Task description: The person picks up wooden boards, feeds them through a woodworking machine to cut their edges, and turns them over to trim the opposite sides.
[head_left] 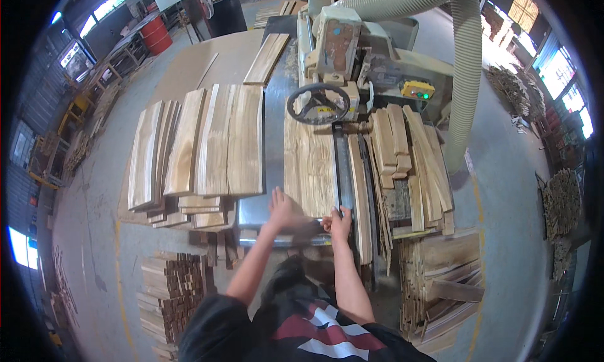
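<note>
Pale, strongly grained wooden board [309, 164], flat and lengthwise on the metal saw table [251, 209].

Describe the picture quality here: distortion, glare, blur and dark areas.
Head view: strong fisheye bending, so the pale dust hose and floor edges curve toward a black rim; windows at right blow out into glare; the left hand on the wood board looks slightly smeared; the right hand is sharper; the centre is evenly lit.

The machine's handwheel [318, 103] covers the far end of the plank [309, 164]. The left hand [280, 209] is motion-blurred, its fingers indistinct. The dust hose [466, 66] runs off the top edge.
</note>
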Tool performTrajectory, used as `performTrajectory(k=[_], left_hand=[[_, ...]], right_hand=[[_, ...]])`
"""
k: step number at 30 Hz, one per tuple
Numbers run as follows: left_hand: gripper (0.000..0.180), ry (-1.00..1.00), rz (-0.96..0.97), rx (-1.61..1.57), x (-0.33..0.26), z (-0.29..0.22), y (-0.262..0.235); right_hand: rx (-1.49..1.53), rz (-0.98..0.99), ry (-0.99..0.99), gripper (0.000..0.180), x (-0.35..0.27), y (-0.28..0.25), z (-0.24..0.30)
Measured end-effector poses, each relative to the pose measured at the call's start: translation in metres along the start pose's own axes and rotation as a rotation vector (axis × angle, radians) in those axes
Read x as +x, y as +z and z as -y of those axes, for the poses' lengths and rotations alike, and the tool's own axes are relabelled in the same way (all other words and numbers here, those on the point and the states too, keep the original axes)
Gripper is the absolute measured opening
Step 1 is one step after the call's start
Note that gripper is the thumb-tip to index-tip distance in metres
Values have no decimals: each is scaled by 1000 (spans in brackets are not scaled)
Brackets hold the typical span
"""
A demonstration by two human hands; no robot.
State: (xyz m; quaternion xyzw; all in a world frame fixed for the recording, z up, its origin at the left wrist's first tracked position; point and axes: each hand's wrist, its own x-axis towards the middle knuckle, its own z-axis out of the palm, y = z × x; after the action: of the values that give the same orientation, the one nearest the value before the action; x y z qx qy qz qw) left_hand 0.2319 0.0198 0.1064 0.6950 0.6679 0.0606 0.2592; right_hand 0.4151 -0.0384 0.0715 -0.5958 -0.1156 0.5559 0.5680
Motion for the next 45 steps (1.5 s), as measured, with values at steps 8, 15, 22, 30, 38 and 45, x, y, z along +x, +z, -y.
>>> performTrajectory(k=[8,15,22,30,38,45], left_hand=[[65,-243,-614,17,21,-63,29],[56,-217,-699,0,75,-44,2],[31,348,-728,-120,131,-37,23],[49,-11,-747,-989,186,-55,-46],[44,342,-689,-404,443,73,-204],[46,484,-98,-549,552,49,-86]], right_hand=[[-124,-22,93,44,2,3,13],[-89,-45,64,45,29,55,26],[-99,-168,-183,34,70,82,51],[-773,-578,-747,18,94,79,2],[-822,-503,-788,23,72,116,18],[-1034,-392,-646,31,92,129,20]])
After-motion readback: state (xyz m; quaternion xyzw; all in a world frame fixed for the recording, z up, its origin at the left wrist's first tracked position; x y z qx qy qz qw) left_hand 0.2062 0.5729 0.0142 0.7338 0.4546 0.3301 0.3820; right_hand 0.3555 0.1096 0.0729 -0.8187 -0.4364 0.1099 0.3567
